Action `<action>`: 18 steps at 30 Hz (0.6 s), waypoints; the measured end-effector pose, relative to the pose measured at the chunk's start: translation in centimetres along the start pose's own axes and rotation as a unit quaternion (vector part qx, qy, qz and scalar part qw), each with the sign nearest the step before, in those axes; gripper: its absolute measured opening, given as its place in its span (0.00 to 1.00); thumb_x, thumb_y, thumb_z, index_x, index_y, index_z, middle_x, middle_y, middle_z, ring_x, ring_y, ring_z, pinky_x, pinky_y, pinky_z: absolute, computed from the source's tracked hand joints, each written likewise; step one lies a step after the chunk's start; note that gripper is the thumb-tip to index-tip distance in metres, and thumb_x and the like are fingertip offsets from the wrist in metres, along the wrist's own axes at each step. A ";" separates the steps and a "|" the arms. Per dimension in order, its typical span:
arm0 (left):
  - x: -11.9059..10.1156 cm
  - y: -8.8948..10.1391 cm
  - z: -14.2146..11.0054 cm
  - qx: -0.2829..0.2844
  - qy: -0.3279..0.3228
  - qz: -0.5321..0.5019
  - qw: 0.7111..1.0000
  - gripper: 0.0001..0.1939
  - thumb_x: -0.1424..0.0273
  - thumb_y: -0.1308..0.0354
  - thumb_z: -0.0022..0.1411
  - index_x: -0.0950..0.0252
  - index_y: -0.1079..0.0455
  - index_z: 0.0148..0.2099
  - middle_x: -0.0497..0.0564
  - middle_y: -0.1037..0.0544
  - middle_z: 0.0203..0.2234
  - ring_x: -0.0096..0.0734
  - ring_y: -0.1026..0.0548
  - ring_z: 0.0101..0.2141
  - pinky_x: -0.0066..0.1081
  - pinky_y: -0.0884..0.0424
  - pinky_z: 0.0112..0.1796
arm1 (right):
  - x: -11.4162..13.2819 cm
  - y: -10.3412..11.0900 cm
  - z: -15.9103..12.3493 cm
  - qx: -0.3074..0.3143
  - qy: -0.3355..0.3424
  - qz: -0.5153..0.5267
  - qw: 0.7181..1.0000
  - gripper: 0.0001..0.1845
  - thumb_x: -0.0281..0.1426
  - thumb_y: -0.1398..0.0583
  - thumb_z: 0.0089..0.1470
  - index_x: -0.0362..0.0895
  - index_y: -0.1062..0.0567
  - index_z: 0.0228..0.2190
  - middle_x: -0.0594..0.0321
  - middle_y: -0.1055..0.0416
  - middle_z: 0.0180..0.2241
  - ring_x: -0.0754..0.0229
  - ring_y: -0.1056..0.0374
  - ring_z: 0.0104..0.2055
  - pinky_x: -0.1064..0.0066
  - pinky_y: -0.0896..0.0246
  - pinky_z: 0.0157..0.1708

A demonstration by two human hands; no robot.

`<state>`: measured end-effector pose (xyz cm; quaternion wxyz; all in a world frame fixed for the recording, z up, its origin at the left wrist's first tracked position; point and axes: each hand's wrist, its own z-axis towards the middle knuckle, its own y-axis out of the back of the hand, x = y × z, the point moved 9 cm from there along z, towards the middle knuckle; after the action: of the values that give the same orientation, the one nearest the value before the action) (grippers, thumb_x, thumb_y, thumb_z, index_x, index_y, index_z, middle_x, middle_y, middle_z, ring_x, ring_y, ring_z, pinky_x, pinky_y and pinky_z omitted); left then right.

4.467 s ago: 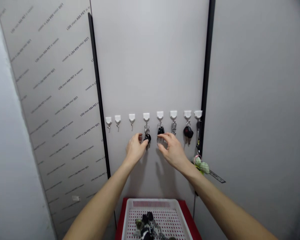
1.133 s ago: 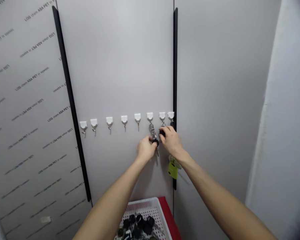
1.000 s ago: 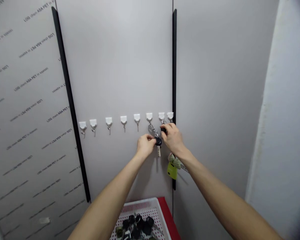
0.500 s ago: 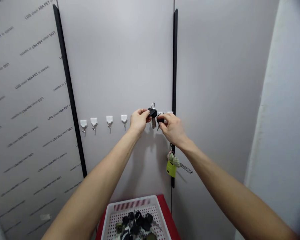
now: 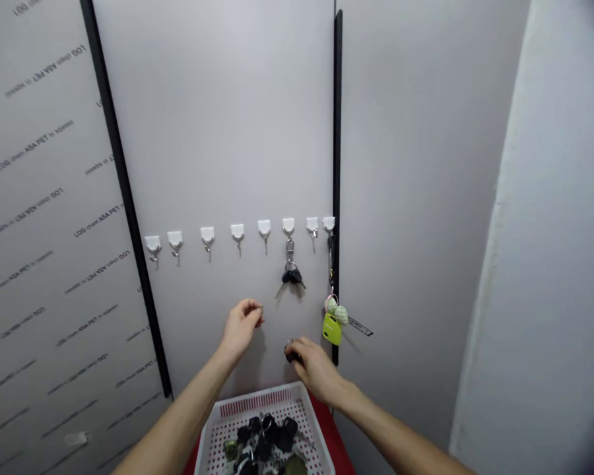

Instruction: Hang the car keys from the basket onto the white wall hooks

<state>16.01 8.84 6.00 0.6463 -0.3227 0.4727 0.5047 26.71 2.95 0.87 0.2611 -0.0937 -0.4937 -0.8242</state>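
My left hand (image 5: 242,326) is raised in front of the white panel, below the hooks. Its fingers are pinched together, and what sits between them, if anything, is too small to make out. Lower and to the right, my right hand (image 5: 315,368) is closed on black-headed keys (image 5: 293,357), partly hidden by the fingers. Above both hands, a bunch of keys (image 5: 292,276) hangs by a metal clasp from a white hook (image 5: 288,226). Beneath them stands a white perforated basket (image 5: 257,400) with several dark-headed keys (image 5: 270,432) piled in it.
Several white adhesive hooks (image 5: 207,236) run in a row across the panel. From the rightmost hook (image 5: 329,224) hangs a yellow-green tag (image 5: 332,328) with a checked bow, beside a black vertical strip (image 5: 337,132). The basket rests on a red surface (image 5: 321,412).
Both hands have come down and away from the hook row. Keys hang in plain view from a hook, with no hand touching them. My right hand carries black keys lower, above the basket.
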 end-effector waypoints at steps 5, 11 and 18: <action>-4.9 -1.8 2.6 -0.017 -0.065 0.051 0.996 0.12 0.72 0.48 0.41 0.69 0.37 0.33 0.52 0.30 0.30 0.25 0.33 0.29 0.26 0.38 0.31 | 0.4 4.7 2.6 -0.106 -0.026 0.004 0.994 0.12 0.21 0.50 0.39 0.41 0.33 0.28 0.62 0.37 0.27 0.66 0.42 0.28 0.74 0.47 0.31; -6.9 -5.4 6.0 -0.039 -0.062 0.020 0.997 0.15 0.71 0.48 0.43 0.69 0.37 0.37 0.54 0.29 0.31 0.26 0.32 0.31 0.26 0.40 0.33 | 0.9 3.0 2.2 -0.048 -0.016 0.005 0.999 0.13 0.20 0.50 0.38 0.41 0.32 0.28 0.61 0.36 0.28 0.65 0.41 0.30 0.74 0.47 0.32; -7.6 -6.2 7.5 -0.041 -0.041 0.011 0.998 0.09 0.69 0.51 0.44 0.69 0.37 0.18 0.44 0.37 0.12 0.18 0.40 0.15 0.21 0.45 0.20 | 0.1 -2.3 -0.6 0.050 -0.004 0.022 0.998 0.15 0.19 0.52 0.37 0.41 0.32 0.28 0.60 0.36 0.29 0.66 0.41 0.33 0.77 0.48 0.34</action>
<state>23.73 11.14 15.31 0.6456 -0.3224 0.4286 0.5437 25.45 3.25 -1.18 0.2820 -0.0947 -0.5334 -0.7918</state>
